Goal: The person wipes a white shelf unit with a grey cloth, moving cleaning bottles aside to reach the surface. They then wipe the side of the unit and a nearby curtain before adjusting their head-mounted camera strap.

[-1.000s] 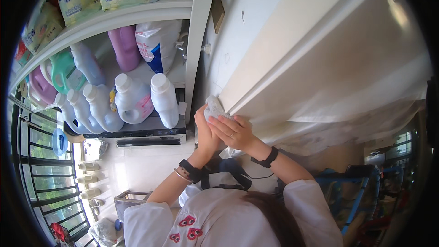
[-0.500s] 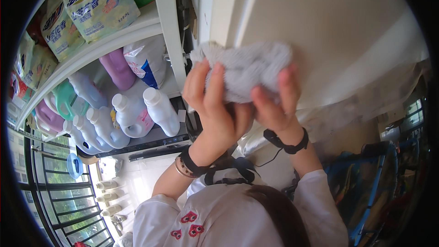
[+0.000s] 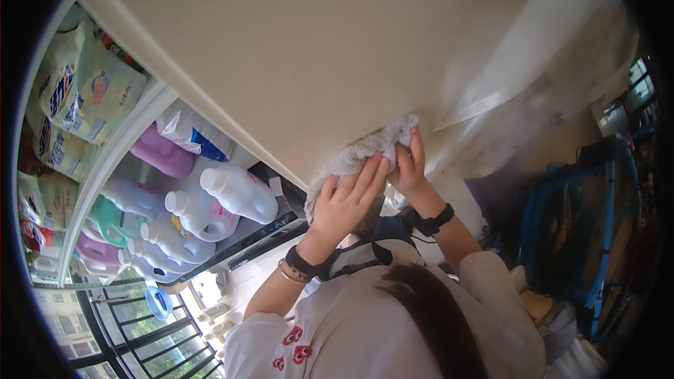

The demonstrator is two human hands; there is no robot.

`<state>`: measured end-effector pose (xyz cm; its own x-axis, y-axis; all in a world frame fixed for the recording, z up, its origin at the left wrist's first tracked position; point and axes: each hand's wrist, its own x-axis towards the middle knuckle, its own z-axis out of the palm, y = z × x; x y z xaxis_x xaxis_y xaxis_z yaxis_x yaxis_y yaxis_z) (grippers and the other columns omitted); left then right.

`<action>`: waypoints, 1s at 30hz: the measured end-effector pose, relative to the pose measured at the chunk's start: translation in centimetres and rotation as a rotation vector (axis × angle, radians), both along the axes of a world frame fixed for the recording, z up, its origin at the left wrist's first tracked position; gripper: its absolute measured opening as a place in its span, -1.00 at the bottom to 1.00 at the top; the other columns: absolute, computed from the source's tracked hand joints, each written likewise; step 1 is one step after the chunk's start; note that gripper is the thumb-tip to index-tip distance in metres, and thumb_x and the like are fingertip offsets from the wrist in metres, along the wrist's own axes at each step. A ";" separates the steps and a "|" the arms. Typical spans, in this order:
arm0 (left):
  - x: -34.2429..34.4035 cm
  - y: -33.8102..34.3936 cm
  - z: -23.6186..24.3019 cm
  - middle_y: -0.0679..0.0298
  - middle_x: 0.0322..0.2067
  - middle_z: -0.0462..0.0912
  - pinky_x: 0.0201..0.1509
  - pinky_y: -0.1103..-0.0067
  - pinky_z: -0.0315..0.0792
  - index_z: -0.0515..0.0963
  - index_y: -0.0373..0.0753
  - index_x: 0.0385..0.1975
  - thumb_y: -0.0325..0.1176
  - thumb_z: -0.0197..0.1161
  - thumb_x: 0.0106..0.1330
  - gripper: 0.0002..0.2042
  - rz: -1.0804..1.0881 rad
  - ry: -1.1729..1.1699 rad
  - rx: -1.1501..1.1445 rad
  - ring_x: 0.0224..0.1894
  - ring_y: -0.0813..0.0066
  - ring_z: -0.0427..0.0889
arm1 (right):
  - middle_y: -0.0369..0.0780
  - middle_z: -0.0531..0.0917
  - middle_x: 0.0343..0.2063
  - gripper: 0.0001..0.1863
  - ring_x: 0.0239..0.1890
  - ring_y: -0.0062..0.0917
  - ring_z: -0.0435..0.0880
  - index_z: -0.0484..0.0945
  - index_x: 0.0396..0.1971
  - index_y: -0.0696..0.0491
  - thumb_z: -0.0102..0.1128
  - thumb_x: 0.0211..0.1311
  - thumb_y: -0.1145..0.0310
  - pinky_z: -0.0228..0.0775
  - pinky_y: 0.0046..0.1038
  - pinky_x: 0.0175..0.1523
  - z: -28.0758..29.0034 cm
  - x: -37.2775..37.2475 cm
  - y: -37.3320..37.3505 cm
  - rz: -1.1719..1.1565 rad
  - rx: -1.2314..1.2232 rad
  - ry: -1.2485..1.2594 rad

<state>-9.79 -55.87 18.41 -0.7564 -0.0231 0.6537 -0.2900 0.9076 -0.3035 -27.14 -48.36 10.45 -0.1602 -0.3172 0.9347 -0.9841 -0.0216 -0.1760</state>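
1. Smooth beige panel (image 3: 302, 49): beyond left hand (image 3: 347, 200) and right hand (image 3: 408, 167).
2. Light-grey fluffy cloth (image 3: 349, 158): lowered, now along panel's near edge, apparently in working contact.
3. Left: flat on cloth. Right: gripping its right end.

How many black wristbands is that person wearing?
2: one black wristband is behind the left hand, and the other wristband is behind the right hand. More could be hidden under the sleeves.
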 end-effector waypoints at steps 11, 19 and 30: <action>0.8 -0.3 -8.3 0.31 0.22 0.36 0.18 0.41 0.32 0.30 -0.13 0.25 -0.35 0.08 0.16 -0.44 -0.250 -0.362 0.359 0.07 0.44 0.46 | 0.12 0.12 0.30 -0.38 0.29 0.03 0.23 0.27 0.17 0.24 0.08 0.01 0.74 0.37 -0.27 0.17 -7.0 5.6 3.7 0.093 0.198 -0.528; 0.2 -0.5 2.0 -0.07 0.19 0.34 0.32 0.15 0.21 0.37 -0.28 0.17 -0.65 0.08 0.22 -0.54 -0.277 0.326 0.319 0.25 -0.06 0.32 | -0.15 0.20 0.31 -0.62 0.37 -0.15 0.11 0.53 0.05 -0.07 0.19 0.20 0.42 0.11 -0.19 0.36 10.1 3.0 -0.9 0.461 -0.204 -0.146; -7.9 1.3 17.4 0.02 0.11 0.39 0.30 0.07 0.22 0.42 -0.30 -0.05 -0.76 -0.06 0.13 -0.62 -0.120 0.660 -0.122 0.24 -0.11 0.29 | -0.19 0.45 0.14 -0.62 0.20 -0.25 0.42 0.57 -0.12 -0.04 0.25 -0.04 0.39 0.25 -0.12 0.25 26.2 -3.7 -2.4 0.262 -0.559 0.076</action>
<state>-17.70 -54.56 35.81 -0.1910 0.1392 0.9717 -0.3490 0.9156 -0.1998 -30.80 -50.75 36.69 -0.0703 0.2040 0.9764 -0.9431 -0.3325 0.0016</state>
